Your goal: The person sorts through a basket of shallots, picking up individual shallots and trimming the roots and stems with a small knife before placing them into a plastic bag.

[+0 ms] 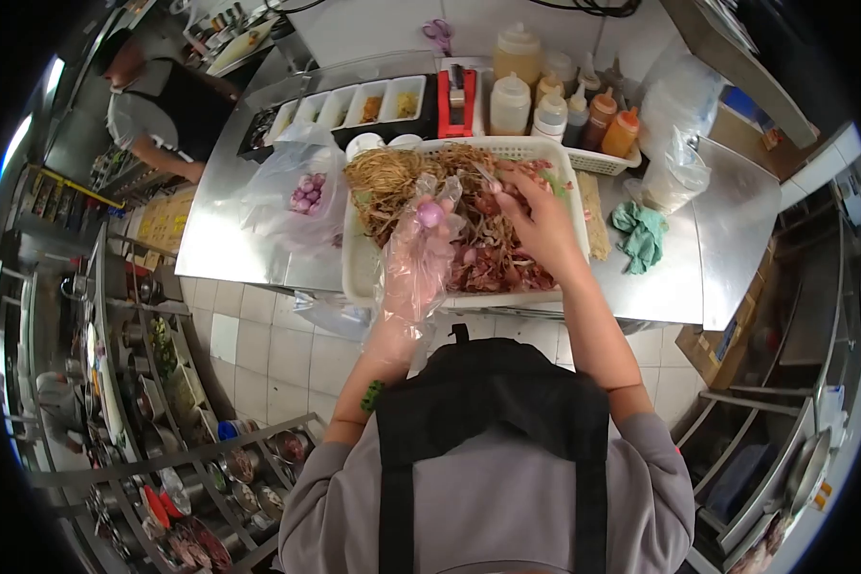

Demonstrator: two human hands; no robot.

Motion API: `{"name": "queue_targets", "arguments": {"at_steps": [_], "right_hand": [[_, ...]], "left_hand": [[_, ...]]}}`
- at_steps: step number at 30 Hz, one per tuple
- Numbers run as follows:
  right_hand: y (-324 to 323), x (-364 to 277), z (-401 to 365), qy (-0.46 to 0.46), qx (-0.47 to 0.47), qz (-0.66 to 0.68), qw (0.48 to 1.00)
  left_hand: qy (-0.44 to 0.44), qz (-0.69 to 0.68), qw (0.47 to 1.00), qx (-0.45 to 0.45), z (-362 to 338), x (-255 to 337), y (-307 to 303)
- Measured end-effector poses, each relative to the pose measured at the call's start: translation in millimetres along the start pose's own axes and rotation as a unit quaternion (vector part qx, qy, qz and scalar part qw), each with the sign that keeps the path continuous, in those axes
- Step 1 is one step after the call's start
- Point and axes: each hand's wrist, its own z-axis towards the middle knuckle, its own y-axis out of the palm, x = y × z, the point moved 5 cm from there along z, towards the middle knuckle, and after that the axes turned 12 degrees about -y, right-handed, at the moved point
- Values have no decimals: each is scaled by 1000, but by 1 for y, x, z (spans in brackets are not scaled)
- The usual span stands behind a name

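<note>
A white plastic basket [359,277] on the steel counter holds a heap of reddish shallot peels [493,258] and a clump of tan dry roots and skins [392,177]. My left hand [421,244], inside a loose clear plastic glove, holds a small peeled purple shallot [431,212] over the basket. My right hand [536,215] is bare and rests on the peels at the basket's right side, fingers curled around a small knife whose blade [483,174] points left.
A clear bag with peeled shallots [306,191] lies left of the basket. Sauce bottles [545,105], a condiment tray [354,105] and a green cloth [641,234] sit behind and right. Another person [158,110] works at far left. Shelves of pots [163,421] stand below left.
</note>
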Motion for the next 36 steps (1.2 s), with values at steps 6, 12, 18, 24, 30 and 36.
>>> {"name": "queue_targets", "arguments": {"at_steps": [6, 12, 18, 24, 30, 36], "right_hand": [[-5, 20, -13, 66, -98, -91, 989], [-12, 22, -19, 101, -153, -115, 976], [-40, 25, -14, 98, -111, -147, 978], [-62, 34, -19, 145, -104, -101, 979], [-66, 26, -27, 146, -129, -168, 966], [-71, 23, -27, 125, -184, -165, 961]], "left_hand": [[220, 48, 974, 10, -28, 116, -5], [250, 516, 754, 320, -9, 225, -22], [235, 737, 495, 396, 7, 240, -45], [175, 647, 732, 124, -17, 63, 83], [189, 880, 389, -197, 19, -75, 57], [84, 977, 178, -77, 31, -102, 56]]}}
